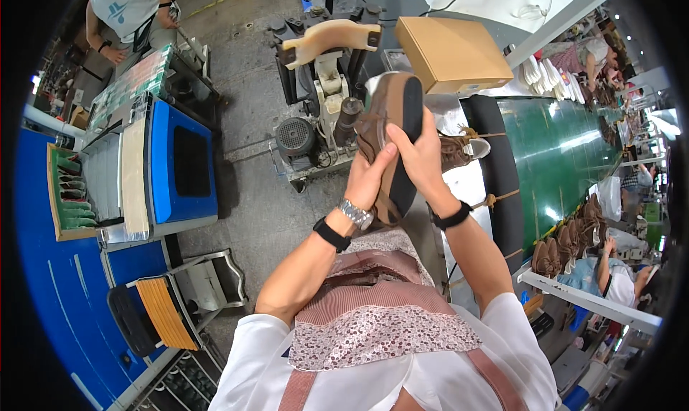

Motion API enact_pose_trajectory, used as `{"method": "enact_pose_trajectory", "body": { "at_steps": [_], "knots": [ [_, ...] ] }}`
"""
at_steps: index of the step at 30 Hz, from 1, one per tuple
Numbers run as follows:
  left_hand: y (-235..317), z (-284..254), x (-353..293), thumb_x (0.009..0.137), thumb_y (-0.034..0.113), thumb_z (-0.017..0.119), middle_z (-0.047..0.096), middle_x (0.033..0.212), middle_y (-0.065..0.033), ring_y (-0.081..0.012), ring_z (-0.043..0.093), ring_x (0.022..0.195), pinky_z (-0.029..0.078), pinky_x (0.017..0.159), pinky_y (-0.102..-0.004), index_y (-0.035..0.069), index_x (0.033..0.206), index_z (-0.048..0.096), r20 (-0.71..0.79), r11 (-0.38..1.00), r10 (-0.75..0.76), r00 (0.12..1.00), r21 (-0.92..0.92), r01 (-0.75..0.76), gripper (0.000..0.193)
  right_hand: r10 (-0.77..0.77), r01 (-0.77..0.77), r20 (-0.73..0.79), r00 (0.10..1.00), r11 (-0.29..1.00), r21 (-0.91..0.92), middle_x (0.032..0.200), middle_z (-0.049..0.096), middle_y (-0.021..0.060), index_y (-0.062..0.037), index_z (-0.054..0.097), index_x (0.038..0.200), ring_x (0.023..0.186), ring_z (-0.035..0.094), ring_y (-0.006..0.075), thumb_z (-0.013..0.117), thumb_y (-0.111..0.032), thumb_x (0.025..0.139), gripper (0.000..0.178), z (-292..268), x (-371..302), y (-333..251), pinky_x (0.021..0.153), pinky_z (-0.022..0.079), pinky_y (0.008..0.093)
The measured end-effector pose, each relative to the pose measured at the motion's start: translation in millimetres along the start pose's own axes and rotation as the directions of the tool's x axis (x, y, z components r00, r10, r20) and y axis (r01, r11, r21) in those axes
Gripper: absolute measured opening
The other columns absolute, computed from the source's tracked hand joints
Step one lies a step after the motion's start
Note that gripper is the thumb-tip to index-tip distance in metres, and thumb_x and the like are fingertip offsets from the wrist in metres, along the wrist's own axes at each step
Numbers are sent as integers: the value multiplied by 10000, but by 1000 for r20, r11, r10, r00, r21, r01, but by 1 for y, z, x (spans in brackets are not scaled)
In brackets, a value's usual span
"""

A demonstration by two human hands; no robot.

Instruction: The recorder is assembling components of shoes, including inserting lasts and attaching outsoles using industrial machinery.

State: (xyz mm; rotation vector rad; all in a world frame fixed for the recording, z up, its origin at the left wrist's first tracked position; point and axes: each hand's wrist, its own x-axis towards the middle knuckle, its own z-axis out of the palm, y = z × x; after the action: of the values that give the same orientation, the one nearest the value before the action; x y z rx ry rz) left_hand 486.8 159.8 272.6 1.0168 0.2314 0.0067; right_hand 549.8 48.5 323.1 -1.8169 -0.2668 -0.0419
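A brown shoe (372, 128) with a black-bottomed, tan-edged sole is held up in front of me, toe pointing away and the sole turned to the right. My left hand (369, 174) grips its left side, thumb lying on the sole edge. My right hand (422, 151) wraps the right side with its thumb pressed against the sole near the middle. Both hands are closed on the shoe. Just right of my right hand, another brown shoe (452, 151) with a light toe lies on the metal surface beside the conveyor.
A machine (326, 88) with a curved tan pad and motor stands ahead. A cardboard box (452, 52) sits right of it. The green conveyor belt (552, 160) runs right, with brown shoes (567, 242) along it. Blue-fronted equipment (183, 160) and a chair (165, 310) stand left; a person (129, 16) is far left.
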Motion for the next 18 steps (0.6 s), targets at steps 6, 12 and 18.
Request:
{"method": "enact_pose_trajectory", "body": {
  "at_steps": [6,12,18],
  "knots": [
    [8,-22,14,982,415,664,652,1295,-93,-163,629,1136,506,941,-298,-39,1371,566,-86,982,-122,989,-158,107,605,75,-32,104,992,928,-370,1069,690,301,87,481,1256,1021,687,434,732,-390,868,664,29,25,-9,898,526,456],
    [27,-12,27,980,608,542,635,1316,-116,-284,637,1147,513,1008,-407,58,1403,537,118,764,-318,941,-556,327,694,229,6,201,953,646,-763,973,680,359,162,474,1147,932,691,492,713,-483,792,775,44,73,-49,843,558,514],
    [5,-8,4,1001,620,465,443,1547,-122,-286,465,1388,407,1129,-445,106,1571,326,-20,891,-197,980,-421,170,780,58,47,123,991,702,-711,945,681,342,96,489,1145,844,700,478,705,-482,796,710,44,33,-28,769,572,519]
  ]
}}
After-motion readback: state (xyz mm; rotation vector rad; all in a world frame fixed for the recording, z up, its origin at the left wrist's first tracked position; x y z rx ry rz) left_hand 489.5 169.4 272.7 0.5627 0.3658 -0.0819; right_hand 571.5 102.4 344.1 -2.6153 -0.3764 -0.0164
